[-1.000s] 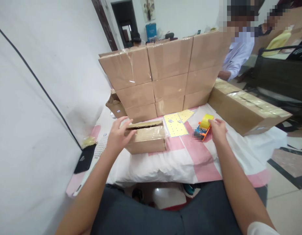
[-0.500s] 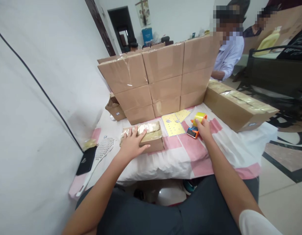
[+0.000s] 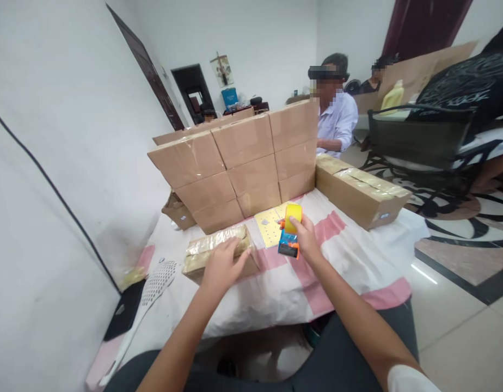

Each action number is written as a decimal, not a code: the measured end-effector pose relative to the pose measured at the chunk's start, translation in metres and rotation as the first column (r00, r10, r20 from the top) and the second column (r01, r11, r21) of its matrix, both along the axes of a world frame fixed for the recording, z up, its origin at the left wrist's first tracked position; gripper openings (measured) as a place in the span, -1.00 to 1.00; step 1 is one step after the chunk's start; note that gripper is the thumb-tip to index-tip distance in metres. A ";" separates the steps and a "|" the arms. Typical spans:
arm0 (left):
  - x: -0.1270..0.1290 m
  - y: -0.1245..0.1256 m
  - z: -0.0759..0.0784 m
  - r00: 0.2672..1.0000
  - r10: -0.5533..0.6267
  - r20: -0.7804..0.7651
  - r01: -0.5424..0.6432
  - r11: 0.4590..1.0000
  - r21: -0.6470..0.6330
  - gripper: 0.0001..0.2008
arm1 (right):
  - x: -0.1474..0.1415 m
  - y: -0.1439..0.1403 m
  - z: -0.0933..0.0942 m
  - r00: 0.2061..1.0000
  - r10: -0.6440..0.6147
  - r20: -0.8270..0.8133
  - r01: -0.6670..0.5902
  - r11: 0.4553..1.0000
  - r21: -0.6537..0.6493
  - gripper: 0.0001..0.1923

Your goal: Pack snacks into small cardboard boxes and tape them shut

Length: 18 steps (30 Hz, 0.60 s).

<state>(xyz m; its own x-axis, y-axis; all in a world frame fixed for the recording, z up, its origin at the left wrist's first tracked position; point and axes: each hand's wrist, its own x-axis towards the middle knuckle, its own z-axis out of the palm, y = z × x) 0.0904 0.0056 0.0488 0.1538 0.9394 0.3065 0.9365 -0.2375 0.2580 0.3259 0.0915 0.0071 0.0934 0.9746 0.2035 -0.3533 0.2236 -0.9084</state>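
A small cardboard box (image 3: 219, 244) with shiny tape along its top lies on the cloth-covered table. My left hand (image 3: 225, 264) is open over the right part of its front edge, fingers spread; whether the palm touches the box I cannot tell. In my right hand (image 3: 306, 237) is a tape dispenser, its yellow roll (image 3: 293, 218) uppermost and its blue and orange cutter end (image 3: 289, 244) pointing down. The dispenser hangs to the right of the box. Behind it, a yellow dotted sheet (image 3: 268, 226) lies partly hidden on the cloth.
Stacked cardboard boxes (image 3: 251, 169) form a wall at the back. A long taped box (image 3: 361, 193) sits at the right. On the left lie a white perforated fly swatter (image 3: 158, 280) and a black flat case (image 3: 124, 310). Behind the stack is another person (image 3: 337, 120).
My right hand has raised the tape dispenser and brought it left, closer to the box. My left hand has slid toward the box's right side. The whole view has shifted too.
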 end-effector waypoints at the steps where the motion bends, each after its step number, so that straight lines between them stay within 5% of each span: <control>1: 0.011 0.000 0.001 0.997 -0.064 0.045 0.063 0.998 0.027 -0.56 | -0.006 -0.008 0.004 1.000 0.023 0.000 -0.023 1.000 0.020 -0.63; 4: 0.041 0.003 0.000 0.980 -0.149 0.129 0.153 0.988 -0.025 -0.62 | -0.022 -0.030 0.008 0.995 0.094 0.043 -0.098 0.990 0.102 -0.68; 7: 0.057 0.006 -0.005 0.988 -0.055 0.143 0.071 0.991 -0.110 -0.66 | -0.031 -0.041 0.000 0.984 0.089 0.155 -0.113 0.981 0.159 -0.64; 12: 0.063 0.002 -0.016 0.981 0.000 0.195 0.030 0.988 -0.149 -0.77 | -0.034 -0.031 -0.023 0.951 -0.168 0.259 0.154 0.985 0.076 -0.43; 16: 0.070 -0.002 -0.023 0.968 -0.019 0.251 0.045 0.994 -0.099 -0.83 | -0.032 -0.019 -0.029 0.926 -0.256 0.277 0.289 0.954 -0.081 -0.34; 18: 0.073 -0.004 -0.022 0.954 -0.033 0.297 0.060 0.995 -0.082 -0.83 | -0.029 -0.017 -0.029 0.901 -0.307 0.307 0.335 0.941 -0.043 -0.36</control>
